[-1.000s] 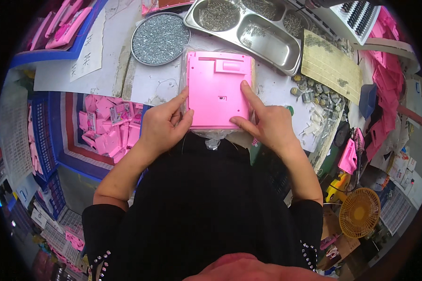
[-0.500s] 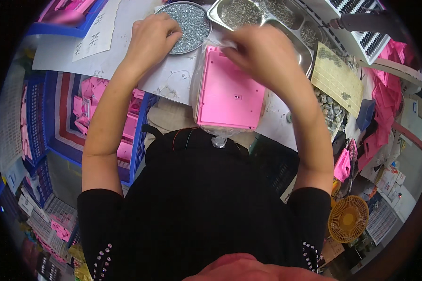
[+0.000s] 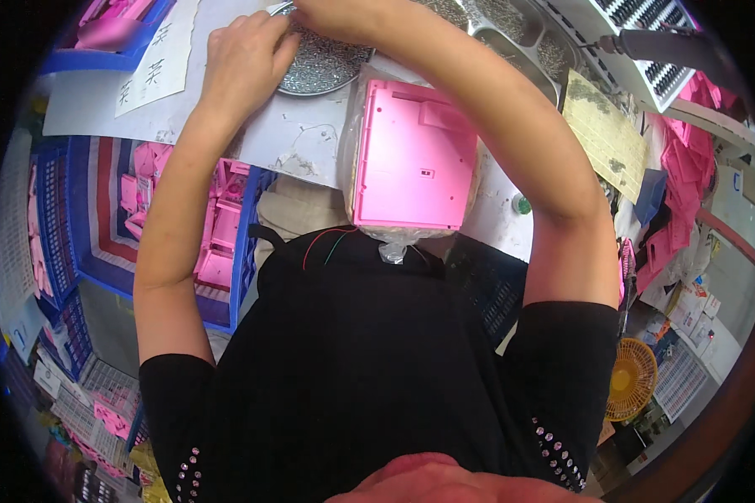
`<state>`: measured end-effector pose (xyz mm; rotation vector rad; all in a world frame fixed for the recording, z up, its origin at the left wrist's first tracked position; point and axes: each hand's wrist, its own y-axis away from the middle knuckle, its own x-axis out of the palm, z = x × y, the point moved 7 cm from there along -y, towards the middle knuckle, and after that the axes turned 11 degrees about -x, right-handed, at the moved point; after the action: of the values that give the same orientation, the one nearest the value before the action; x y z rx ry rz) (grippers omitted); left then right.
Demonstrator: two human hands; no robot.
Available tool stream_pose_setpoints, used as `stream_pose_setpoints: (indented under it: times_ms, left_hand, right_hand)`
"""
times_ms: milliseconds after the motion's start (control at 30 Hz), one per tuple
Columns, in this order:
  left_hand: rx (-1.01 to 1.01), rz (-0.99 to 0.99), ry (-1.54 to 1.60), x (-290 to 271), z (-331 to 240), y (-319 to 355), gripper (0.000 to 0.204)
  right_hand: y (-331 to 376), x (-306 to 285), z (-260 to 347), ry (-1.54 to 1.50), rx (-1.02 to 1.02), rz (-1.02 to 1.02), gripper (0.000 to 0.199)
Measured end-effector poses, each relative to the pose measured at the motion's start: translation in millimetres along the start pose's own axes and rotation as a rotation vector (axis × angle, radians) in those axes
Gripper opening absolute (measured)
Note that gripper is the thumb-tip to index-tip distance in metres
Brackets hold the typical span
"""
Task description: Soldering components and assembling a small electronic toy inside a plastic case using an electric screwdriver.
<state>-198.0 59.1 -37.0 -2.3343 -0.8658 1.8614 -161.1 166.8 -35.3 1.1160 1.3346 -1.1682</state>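
Note:
My left hand (image 3: 247,63) is at the left rim of a round metal dish (image 3: 369,60) full of small silvery metal parts. Its fingers are curled, and what they may hold is hidden. My right hand (image 3: 340,18) reaches across to the dish's far left side, its closed fingers meeting the left fingertips at the upper picture edge; anything in them is too small to make out. Nearer to me, a pink plastic panel (image 3: 403,180) with small holes and a raised block lies on a plastic-wrapped pad (image 3: 350,159). Neither hand touches the panel.
A divided metal tray (image 3: 528,71) of small screws stands right of the dish. A power screwdriver (image 3: 658,42) hangs at the upper right. Blue crates (image 3: 109,272) with pink parts stand left. A stained yellowish sheet (image 3: 604,126) and a small green-topped thing (image 3: 521,204) lie right.
My right hand has swung left and away from me, from above the panel's far edge to the left hand. My left hand has shifted slightly left and farther off. The panel stays put.

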Motion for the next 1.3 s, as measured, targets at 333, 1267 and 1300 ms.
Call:
stream_pose_setpoints:
  times_ms: [333,1267,1300]
  left_hand:
    - [-0.133,0.116,0.35,-12,-12,7,0.016]
    - [-0.109,0.324,0.636,-15,-88,37,0.026]
    - [-0.121,0.31,0.648,-17,-83,35,0.024]
  right_hand:
    - [15,-24,-7,-0.056,0.07,-0.157,0.026]
    - [235,-39,-10,-0.362,0.105,-0.496,0.012]
    - [235,-39,-11,-0.389,0.099,-0.5,0.011]
